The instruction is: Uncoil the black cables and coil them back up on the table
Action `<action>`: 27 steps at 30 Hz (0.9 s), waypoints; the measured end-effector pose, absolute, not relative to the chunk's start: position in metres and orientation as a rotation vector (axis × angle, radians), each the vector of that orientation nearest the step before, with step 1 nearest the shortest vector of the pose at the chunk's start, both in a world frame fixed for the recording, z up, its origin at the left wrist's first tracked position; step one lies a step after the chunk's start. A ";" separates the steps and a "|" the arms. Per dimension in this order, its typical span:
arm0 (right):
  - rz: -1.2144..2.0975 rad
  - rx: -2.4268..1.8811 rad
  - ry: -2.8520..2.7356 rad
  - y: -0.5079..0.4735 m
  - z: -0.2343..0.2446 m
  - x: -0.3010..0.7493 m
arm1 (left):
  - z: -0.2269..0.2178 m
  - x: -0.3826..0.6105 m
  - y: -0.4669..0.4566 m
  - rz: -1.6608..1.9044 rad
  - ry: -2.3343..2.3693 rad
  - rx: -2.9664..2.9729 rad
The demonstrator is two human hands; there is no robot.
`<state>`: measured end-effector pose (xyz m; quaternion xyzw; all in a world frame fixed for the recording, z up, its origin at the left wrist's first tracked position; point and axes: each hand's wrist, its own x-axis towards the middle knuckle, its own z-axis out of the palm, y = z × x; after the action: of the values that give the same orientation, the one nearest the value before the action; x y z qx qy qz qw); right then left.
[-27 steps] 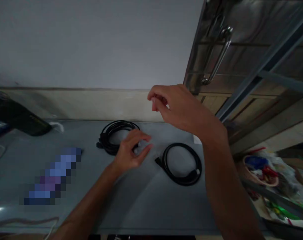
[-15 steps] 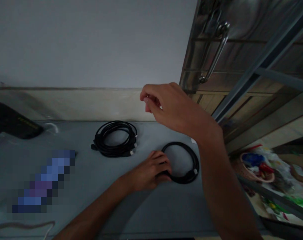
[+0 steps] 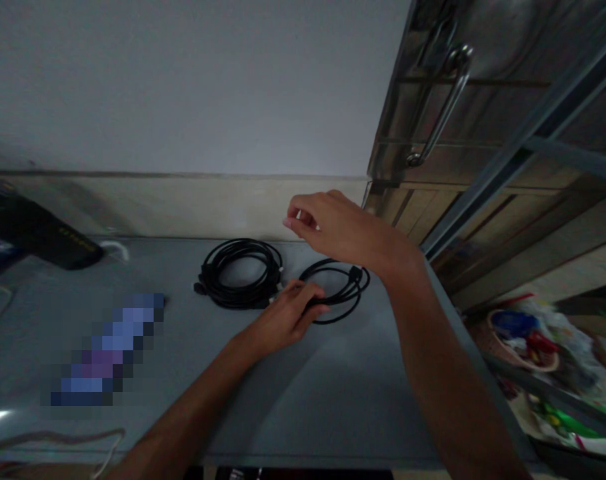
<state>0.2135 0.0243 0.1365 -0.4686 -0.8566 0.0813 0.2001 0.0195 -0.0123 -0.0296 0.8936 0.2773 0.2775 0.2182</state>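
Observation:
My left hand (image 3: 290, 317) grips the left side of a small coil of black cable (image 3: 355, 297), its fingers closed round the strands. That coil is partly lifted, its loops fanned apart, with a dark plug at its upper right. Above it hovers my right hand (image 3: 337, 227), apart from the cable, with thumb and fingers curled into a pinch. Whatever lies between those fingertips, if anything, is too small to make out. Just left of the held coil rests a larger coil of black cable (image 3: 240, 273), with its connectors at the edge; my left hand's fingers partly cover its right side.
A blurred-out bluish object (image 3: 107, 350) lies on the grey table (image 3: 333, 413). At the far left is a black object with yellow lettering (image 3: 47, 230). Pale cord (image 3: 57, 437) runs along the front left. Right of the table are a metal frame (image 3: 503, 170) and a filled pink basket (image 3: 523, 340).
My left hand has moved the small coil left and toward the wall, and its loops have spread and turned. My right hand stays raised in a pinch, slightly lower. The view has shifted a little.

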 end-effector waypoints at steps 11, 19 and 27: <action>1.045 -1.407 -2.601 0.048 0.114 0.209 | -0.015 0.003 -0.005 1.131 0.961 2.125; 1.082 -1.123 -2.602 0.040 0.119 0.198 | -0.021 -0.010 0.004 1.519 1.138 1.939; 0.749 -1.126 -2.389 0.034 0.130 0.195 | -0.025 -0.011 0.016 1.643 1.042 1.897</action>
<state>0.1949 0.0344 0.1296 -0.4020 -0.8533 0.2674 0.1968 -0.0111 0.0163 -0.0253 0.6826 0.3749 0.5910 0.2105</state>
